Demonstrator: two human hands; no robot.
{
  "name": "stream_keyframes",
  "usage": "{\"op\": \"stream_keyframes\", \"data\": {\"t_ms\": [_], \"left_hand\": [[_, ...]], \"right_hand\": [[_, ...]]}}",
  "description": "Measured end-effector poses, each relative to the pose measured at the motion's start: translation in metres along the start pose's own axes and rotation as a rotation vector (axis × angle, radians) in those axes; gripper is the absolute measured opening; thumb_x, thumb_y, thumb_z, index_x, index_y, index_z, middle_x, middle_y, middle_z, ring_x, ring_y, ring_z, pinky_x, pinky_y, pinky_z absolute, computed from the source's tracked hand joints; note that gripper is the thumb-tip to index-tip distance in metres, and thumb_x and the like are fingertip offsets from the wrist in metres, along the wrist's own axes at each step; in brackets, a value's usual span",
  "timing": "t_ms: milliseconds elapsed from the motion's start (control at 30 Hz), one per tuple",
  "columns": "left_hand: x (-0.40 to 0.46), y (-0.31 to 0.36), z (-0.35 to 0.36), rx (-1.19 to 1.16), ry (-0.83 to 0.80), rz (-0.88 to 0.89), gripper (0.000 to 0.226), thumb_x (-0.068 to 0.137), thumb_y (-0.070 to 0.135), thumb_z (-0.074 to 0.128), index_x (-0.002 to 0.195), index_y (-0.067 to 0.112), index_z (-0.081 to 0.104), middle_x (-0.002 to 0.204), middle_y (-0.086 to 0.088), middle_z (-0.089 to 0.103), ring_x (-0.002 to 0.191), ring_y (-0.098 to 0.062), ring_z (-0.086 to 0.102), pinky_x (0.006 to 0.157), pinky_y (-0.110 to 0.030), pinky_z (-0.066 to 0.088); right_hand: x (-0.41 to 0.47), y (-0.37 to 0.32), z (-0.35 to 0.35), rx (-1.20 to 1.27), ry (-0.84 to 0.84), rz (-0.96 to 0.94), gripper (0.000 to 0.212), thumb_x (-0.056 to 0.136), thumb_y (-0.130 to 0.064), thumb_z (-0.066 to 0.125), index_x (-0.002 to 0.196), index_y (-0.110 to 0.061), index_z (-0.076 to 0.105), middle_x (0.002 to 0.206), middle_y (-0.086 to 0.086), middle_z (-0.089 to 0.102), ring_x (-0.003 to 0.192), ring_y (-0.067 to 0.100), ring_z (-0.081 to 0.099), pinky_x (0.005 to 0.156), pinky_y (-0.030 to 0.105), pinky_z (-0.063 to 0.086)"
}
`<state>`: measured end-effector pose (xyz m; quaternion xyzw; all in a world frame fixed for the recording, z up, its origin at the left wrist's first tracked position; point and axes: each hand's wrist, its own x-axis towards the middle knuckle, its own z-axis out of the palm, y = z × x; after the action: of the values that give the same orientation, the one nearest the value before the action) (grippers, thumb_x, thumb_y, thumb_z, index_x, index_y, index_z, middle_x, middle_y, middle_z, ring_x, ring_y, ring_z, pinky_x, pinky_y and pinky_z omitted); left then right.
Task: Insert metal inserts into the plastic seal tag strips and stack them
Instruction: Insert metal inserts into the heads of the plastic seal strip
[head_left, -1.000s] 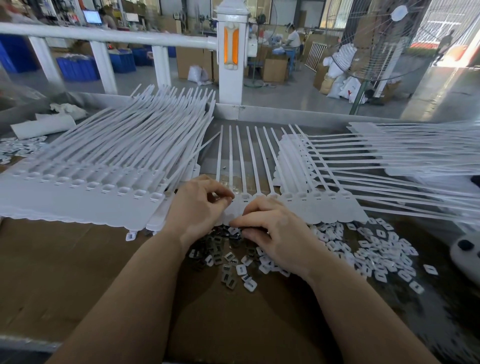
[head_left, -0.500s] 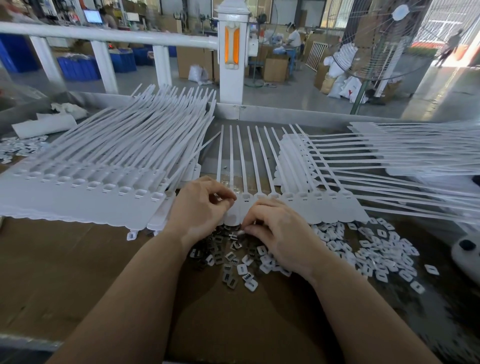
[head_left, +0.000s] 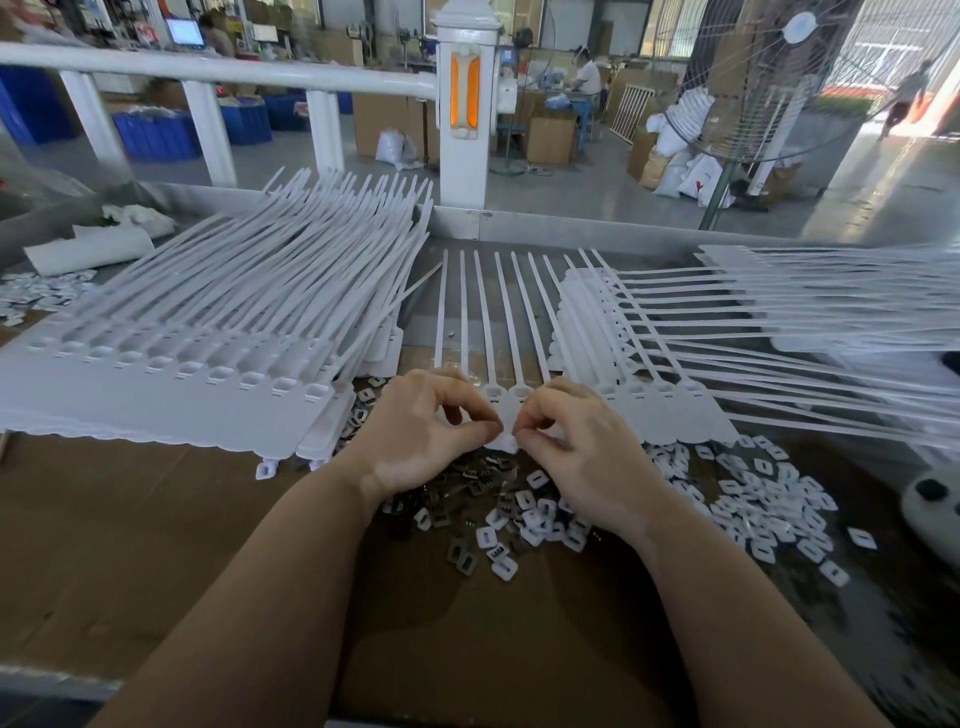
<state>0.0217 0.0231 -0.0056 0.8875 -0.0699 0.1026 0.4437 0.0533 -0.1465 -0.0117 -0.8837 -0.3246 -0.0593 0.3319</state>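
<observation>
You're mid-insertion: your left hand (head_left: 426, 431) and right hand (head_left: 571, 447) both pinch the flat white plastic seal tag strip (head_left: 498, 400) between them. Next, take a dark metal insert (head_left: 462, 558) from below your wrists.

There is a single view — a wide-angle camera worn on the person's head, looking forward and down, close over the workbench (head_left: 156, 545). The forearms enter from the bottom edge. Past the bench's far rim the white railing post (head_left: 464, 119) stands centre-top — the factory floor spreads behind it, bent by the lens.
</observation>
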Motion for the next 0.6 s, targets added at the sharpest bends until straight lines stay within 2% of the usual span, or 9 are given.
{"op": "stream_keyframes", "data": {"t_ms": [133, 233, 333, 400, 500, 600], "left_hand": [[-0.001, 0.001, -0.004, 0.03, -0.092, 0.018, 0.013, 0.074, 0.015, 0.072, 0.069, 0.027, 0.072, 0.08, 0.009, 0.061, 0.07, -0.002, 0.051, 0.061, -0.009, 0.035], [-0.002, 0.001, -0.006, 0.06, -0.166, 0.037, 0.02, 0.073, 0.012, 0.073, 0.068, 0.032, 0.069, 0.082, 0.012, 0.059, 0.069, 0.002, 0.05, 0.061, -0.008, 0.037], [-0.002, -0.002, -0.006, 0.115, -0.197, 0.045, 0.019, 0.073, 0.016, 0.074, 0.07, 0.034, 0.069, 0.083, 0.012, 0.059, 0.072, -0.002, 0.052, 0.063, -0.01, 0.038], [-0.001, -0.003, -0.005, 0.124, -0.198, 0.039, 0.018, 0.073, 0.017, 0.074, 0.071, 0.035, 0.069, 0.083, 0.012, 0.06, 0.075, -0.007, 0.054, 0.063, -0.011, 0.04], [0.0, -0.004, -0.005, 0.12, -0.186, 0.038, 0.018, 0.073, 0.018, 0.075, 0.071, 0.034, 0.07, 0.082, 0.012, 0.06, 0.078, -0.011, 0.056, 0.066, -0.016, 0.042], [-0.001, -0.005, -0.004, 0.14, -0.181, 0.037, 0.016, 0.073, 0.019, 0.075, 0.072, 0.034, 0.071, 0.083, 0.011, 0.06, 0.074, -0.006, 0.054, 0.063, -0.013, 0.039]], "right_hand": [[-0.004, -0.002, -0.012, 0.035, -0.089, 0.051, 0.031, 0.081, -0.01, 0.063, 0.061, -0.031, 0.051, 0.09, -0.019, 0.051, 0.098, 0.0, 0.044, 0.092, 0.021, 0.031], [-0.007, -0.003, -0.018, -0.002, -0.133, 0.076, 0.032, 0.078, -0.009, 0.062, 0.058, -0.03, 0.05, 0.089, -0.018, 0.052, 0.099, 0.001, 0.043, 0.092, 0.023, 0.029], [-0.007, -0.004, -0.021, -0.049, -0.204, 0.099, 0.029, 0.075, -0.01, 0.062, 0.054, -0.026, 0.05, 0.089, -0.016, 0.053, 0.1, 0.004, 0.044, 0.094, 0.027, 0.03], [-0.007, -0.004, -0.021, -0.053, -0.23, 0.112, 0.031, 0.074, -0.01, 0.063, 0.051, -0.026, 0.051, 0.087, -0.019, 0.051, 0.099, -0.001, 0.04, 0.097, 0.032, 0.033], [-0.008, -0.004, -0.021, -0.047, -0.194, 0.095, 0.029, 0.076, -0.01, 0.062, 0.054, -0.028, 0.055, 0.085, -0.021, 0.051, 0.098, -0.002, 0.04, 0.098, 0.033, 0.032], [-0.008, -0.003, -0.018, -0.037, -0.084, 0.032, 0.021, 0.078, -0.01, 0.063, 0.068, -0.028, 0.065, 0.083, -0.019, 0.054, 0.093, 0.003, 0.047, 0.093, 0.027, 0.033]]}}
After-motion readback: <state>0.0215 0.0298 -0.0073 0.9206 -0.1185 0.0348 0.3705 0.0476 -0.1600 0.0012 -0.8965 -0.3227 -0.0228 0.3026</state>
